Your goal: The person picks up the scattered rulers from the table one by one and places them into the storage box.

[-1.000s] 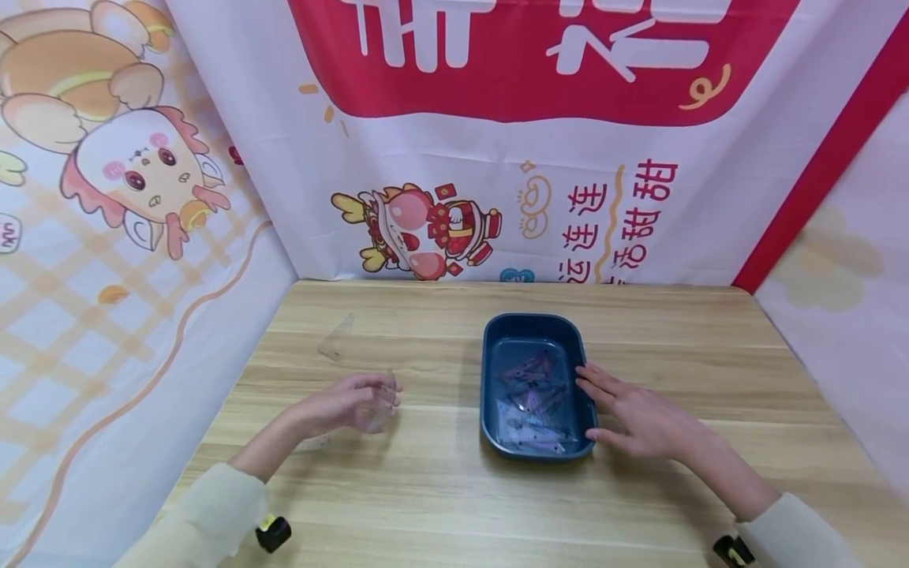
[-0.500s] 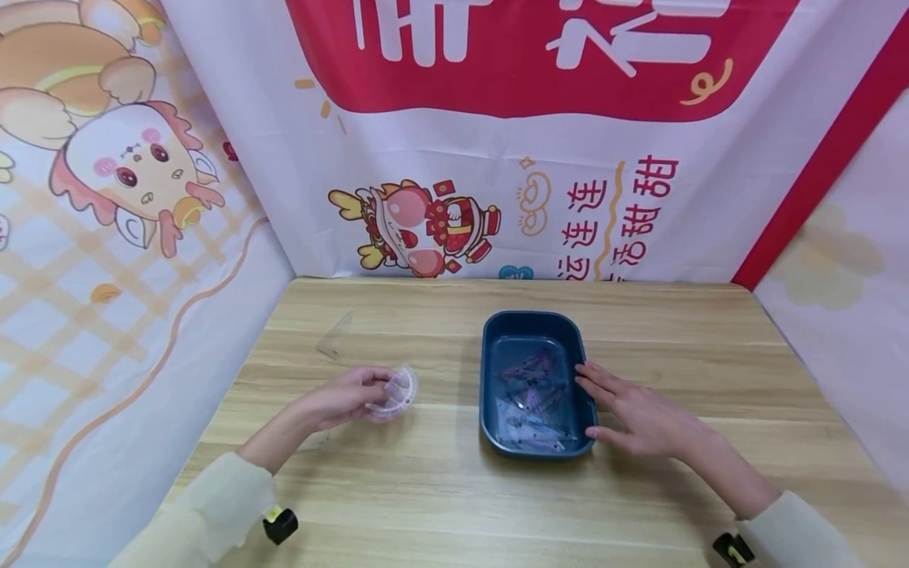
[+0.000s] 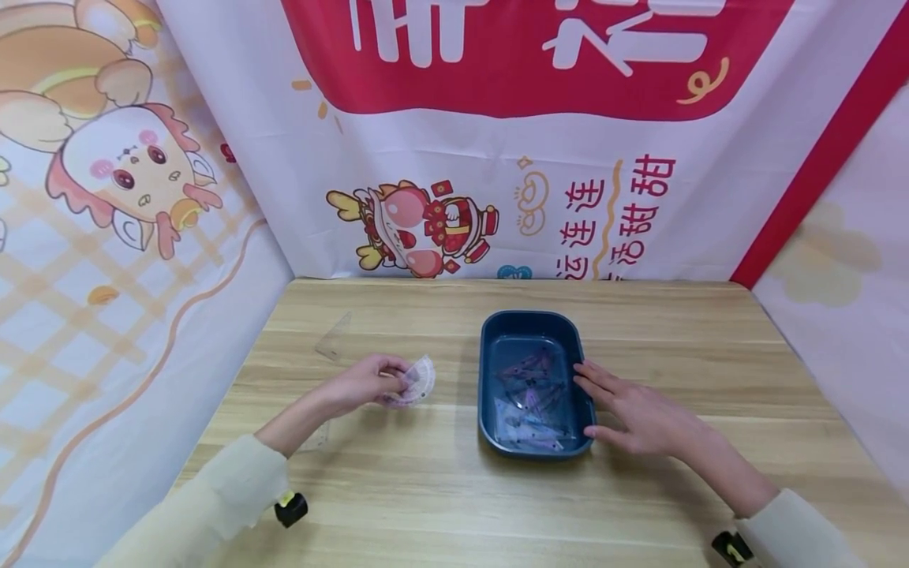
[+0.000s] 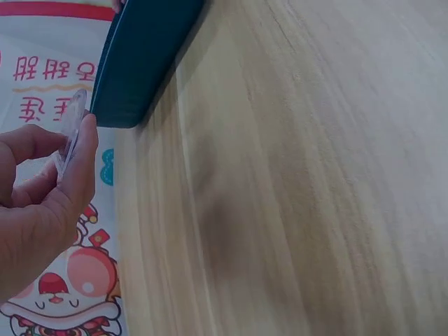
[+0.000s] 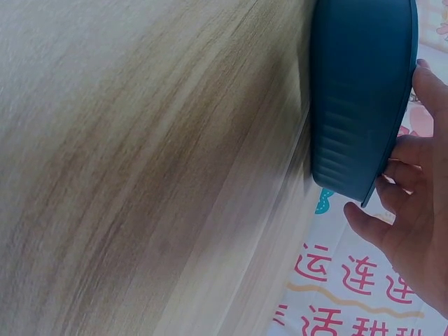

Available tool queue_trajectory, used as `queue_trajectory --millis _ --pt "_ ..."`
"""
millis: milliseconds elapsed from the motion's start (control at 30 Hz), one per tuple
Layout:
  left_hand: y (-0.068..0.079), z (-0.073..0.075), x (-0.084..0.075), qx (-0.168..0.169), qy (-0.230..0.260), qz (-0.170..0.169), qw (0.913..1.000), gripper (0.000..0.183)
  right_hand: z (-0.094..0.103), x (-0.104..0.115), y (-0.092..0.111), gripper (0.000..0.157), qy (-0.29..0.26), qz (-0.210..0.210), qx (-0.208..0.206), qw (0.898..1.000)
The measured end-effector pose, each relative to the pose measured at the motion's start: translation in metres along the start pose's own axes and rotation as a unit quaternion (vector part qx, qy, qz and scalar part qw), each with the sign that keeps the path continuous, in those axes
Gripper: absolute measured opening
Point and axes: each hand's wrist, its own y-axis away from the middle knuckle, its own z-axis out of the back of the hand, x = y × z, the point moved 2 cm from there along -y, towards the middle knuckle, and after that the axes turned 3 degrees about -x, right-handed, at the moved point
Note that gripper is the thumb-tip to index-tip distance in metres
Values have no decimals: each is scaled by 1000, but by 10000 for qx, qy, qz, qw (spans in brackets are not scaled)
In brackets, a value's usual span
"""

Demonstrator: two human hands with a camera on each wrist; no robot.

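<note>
My left hand (image 3: 369, 383) pinches a clear protractor (image 3: 422, 380) between thumb and fingers, above the table left of the bin. Seen edge-on in the left wrist view, the protractor (image 4: 72, 124) stands up between the fingertips; whether it is a single piece is unclear. The dark blue bin (image 3: 485, 386) holds several transparent, purple-tinted pieces (image 3: 529, 430), some of them triangular. My right hand (image 3: 642, 414) rests its fingertips and thumb against the bin's right rim, fingers mostly straight. In the right wrist view these fingers touch the bin's edge (image 5: 364, 105) from outside.
A clear set square (image 3: 334, 338) lies on the wooden table (image 3: 426, 505) at the back left. Another clear piece (image 3: 319, 438) is partly hidden beneath my left forearm. A printed cloth (image 3: 284, 158) hangs behind the table's far edge.
My left hand has moved right and slightly up toward the bin, with the protractor turning to face the camera. My right hand and the bin have stayed in place.
</note>
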Motion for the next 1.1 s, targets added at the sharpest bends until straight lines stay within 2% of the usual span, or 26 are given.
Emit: queue_trajectory --millis 133,300,533,667,967,1100 --pt "-3 -5 -13 -57 -373 -197 9991 20 1 0 0 78 -4 18 24 10000" --pt "-7 -12 -30 106 -565 -469 9972 21 3 1 -1 78 -51 -11 98 9999" --pt "-9 -25 -53 346 -742 -445 9956 22 2 0 -2 80 -56 -32 89 9999" --pt "-12 -32 -63 436 -1014 -518 9925 21 -1 1 -2 81 -126 -70 127 9998" --pt "-17 -50 -87 515 -1869 -874 9771 14 -1 1 1 82 -295 -241 302 9988" --pt "-25 -59 -97 511 -2323 -1150 9645 14 2 1 2 82 -325 -265 308 9986"
